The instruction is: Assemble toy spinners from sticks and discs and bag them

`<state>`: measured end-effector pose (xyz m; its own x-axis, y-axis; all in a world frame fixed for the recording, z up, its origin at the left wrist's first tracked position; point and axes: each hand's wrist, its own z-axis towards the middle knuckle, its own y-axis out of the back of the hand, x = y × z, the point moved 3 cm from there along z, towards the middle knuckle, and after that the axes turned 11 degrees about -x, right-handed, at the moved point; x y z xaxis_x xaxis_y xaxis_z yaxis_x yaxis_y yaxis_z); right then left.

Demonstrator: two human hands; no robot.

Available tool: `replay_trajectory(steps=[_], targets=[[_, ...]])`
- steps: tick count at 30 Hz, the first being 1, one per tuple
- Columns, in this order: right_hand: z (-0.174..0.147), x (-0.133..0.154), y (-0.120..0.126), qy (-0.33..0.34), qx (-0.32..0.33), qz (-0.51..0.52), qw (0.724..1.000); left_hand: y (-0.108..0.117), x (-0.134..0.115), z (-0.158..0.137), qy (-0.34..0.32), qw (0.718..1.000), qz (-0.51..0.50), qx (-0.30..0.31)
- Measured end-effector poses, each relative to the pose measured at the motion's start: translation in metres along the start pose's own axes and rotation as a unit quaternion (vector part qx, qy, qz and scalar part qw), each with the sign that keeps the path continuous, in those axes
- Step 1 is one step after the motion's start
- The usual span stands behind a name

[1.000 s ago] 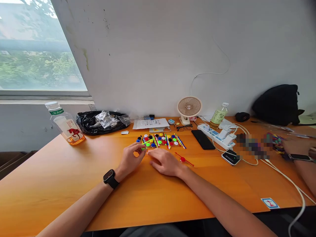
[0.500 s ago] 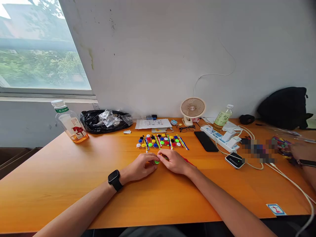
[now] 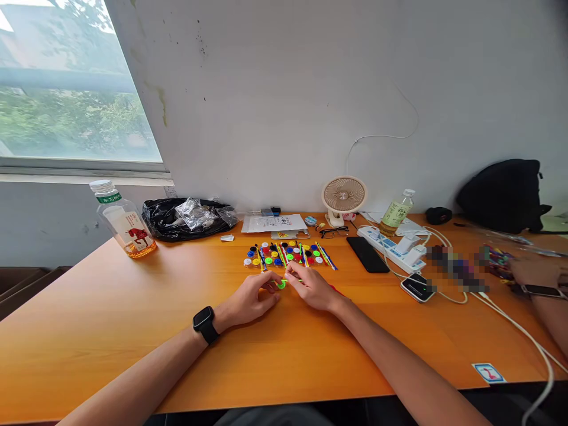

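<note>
One green piece [image 3: 281, 285], seemingly unfinished, is pinched in the right hand [image 3: 313, 290]; the left hand's [image 3: 249, 300] hold I cannot tell. Beyond the fingers [image 3: 298, 285], many round pieces [image 3: 268, 260] and sticks [image 3: 326, 257] apparently remain.

Daylight via slanted glass window [image 3: 80, 89] upper L, hazy, partly blown out; smooth orange-brown wooden table [image 3: 110, 307] has pale sheen on L, dimmer twd R. Wide-angle distortion tilts white-capped clear plastic bottle [image 3: 126, 228] nr L edge; top R corner dark, blurry. Multicoloured patch [image 3: 457, 269] at R pixelated, small bright-green piece [image 3: 281, 284] lacks sharp detail.
</note>
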<state>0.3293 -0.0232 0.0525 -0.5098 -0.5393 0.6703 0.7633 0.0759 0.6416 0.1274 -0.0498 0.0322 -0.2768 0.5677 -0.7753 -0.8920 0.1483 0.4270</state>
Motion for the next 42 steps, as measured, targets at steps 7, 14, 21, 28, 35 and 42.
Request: replay_trajectory(steps=[7, 14, 21, 28, 35, 42], targets=[[-0.002, -0.003, 0.001, -0.028, 0.015, 0.056, 0.998, 0.001, 0.000, 0.001, -0.005, 1.000, 0.026, -0.016], [-0.002, -0.003, -0.003, -0.029, 0.013, 0.140, 0.990, 0.006, -0.004, 0.005, -0.022, 0.994, 0.095, -0.042], [0.001, -0.001, -0.004, -0.038, -0.032, 0.191, 0.980, 0.011, -0.008, 0.004, -0.006, 0.993, 0.106, -0.044], [0.007, -0.013, -0.011, -0.115, -0.049, 0.236, 0.964, 0.017, -0.002, 0.006, 0.001, 0.979, 0.176, -0.107], [0.004, -0.025, -0.017, -0.267, 0.013, 0.271, 0.925, 0.010, 0.001, 0.004, -0.033, 0.981, 0.181, -0.055], [0.004, -0.029, -0.017, -0.275, 0.000, 0.237, 0.932, 0.006, -0.002, 0.003, -0.060, 0.985, 0.163, -0.012]])
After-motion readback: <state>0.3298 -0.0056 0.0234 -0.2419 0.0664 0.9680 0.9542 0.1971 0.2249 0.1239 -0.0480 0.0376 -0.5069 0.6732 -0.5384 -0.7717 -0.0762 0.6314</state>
